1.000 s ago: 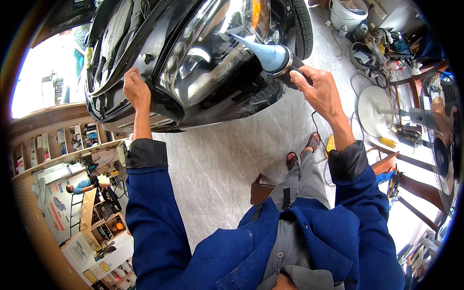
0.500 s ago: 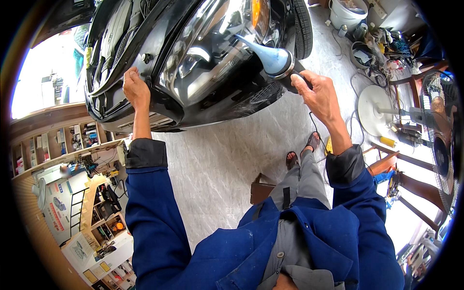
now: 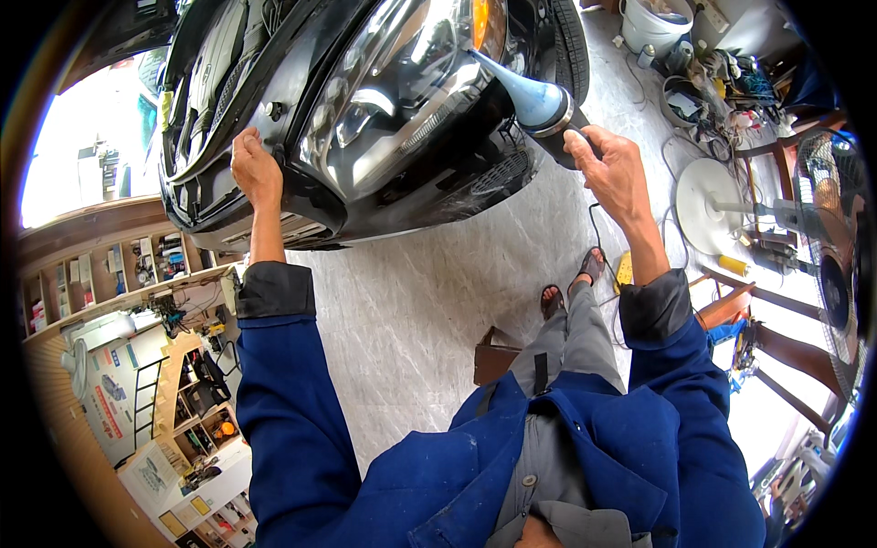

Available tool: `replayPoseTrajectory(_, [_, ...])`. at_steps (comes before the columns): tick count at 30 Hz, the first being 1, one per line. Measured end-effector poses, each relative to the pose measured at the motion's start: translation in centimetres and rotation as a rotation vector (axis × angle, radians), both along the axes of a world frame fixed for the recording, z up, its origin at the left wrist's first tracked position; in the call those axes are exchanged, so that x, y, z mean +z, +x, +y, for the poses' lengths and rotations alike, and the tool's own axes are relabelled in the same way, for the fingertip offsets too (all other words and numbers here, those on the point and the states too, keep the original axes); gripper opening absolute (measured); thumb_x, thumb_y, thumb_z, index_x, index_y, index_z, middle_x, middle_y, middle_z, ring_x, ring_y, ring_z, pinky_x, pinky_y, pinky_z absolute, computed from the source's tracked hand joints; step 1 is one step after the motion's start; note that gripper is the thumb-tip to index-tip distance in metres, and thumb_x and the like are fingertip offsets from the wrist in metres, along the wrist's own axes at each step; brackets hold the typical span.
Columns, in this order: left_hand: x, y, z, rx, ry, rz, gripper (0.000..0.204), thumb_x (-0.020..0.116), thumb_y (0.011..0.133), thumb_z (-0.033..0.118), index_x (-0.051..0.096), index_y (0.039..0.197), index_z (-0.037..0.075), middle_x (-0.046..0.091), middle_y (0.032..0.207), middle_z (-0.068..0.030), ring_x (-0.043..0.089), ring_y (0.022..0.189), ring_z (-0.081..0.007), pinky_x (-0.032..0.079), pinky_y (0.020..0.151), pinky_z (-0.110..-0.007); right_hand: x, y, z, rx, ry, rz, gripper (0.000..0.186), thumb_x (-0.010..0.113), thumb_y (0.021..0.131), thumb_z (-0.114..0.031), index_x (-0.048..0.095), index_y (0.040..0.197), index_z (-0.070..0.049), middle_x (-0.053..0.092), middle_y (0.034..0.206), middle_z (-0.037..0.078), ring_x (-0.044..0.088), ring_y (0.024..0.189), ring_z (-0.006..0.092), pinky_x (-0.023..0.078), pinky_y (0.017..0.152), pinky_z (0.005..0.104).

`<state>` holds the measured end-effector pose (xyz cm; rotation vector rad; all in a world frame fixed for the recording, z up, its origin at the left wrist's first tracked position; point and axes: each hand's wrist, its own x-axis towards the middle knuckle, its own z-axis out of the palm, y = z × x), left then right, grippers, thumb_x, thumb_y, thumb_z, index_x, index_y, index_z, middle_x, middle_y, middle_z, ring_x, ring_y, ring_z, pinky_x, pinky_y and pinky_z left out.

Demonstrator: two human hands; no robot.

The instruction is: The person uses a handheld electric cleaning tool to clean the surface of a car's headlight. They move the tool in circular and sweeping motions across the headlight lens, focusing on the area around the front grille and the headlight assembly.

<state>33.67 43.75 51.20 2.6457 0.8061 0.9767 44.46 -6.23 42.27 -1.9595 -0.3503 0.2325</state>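
My right hand (image 3: 609,169) is wrapped round the dark handle of a headlight vapour cup (image 3: 537,99). Its pale blue spout tapers to a thin tip beside the orange part of the car's headlight (image 3: 393,100). A metal-coloured band circles the cup below the spout, and a dark cord hangs under my hand. On the left, my left hand (image 3: 256,167) has its fingers curled against the black front of the car (image 3: 301,196), close to the headlight's inner edge. What those fingers grip, if anything, is hidden.
The bonnet is up, baring the engine bay (image 3: 215,87). A tyre (image 3: 572,55) stands beyond the headlight. To the right are a pedestal fan (image 3: 836,274), a white bucket (image 3: 656,27) and wooden chair parts. A brown box (image 3: 494,358) sits by my feet; shelves (image 3: 119,269) line the left.
My right hand has shifted the vapour cup a little to the right, and its spout tip has moved outward across the headlight toward the orange part. My left hand has hardly moved.
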Motion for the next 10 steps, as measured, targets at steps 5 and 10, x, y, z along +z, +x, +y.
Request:
replayPoseTrajectory(5, [0.0,0.0,-0.1,0.003,-0.010,0.004,0.038,0.040,0.106,0.020,0.069,0.118,-0.002,0.074,0.114,-0.0196,0.073,0.108,-0.0323,0.054,0.094,-0.041,0.3,-0.9,0.2,0.044,0.000,-0.010,0.034,0.068,0.098,-0.033,0.074,0.095,0.000,0.063,0.069,0.014,0.060,0.061,0.0206,0.047,0.060,0.0357])
replayPoseTrajectory(10, [0.0,0.0,0.1,0.020,-0.022,0.002,0.038,0.042,0.106,0.021,0.070,0.118,0.000,0.075,0.115,-0.0197,0.073,0.108,-0.0334,0.054,0.095,-0.042,0.6,-2.0,0.8,0.120,-0.035,0.012,0.033,0.070,0.097,-0.034,0.076,0.099,-0.002,0.064,0.067,0.013,0.062,0.060,0.0216,0.048,0.060,0.0351])
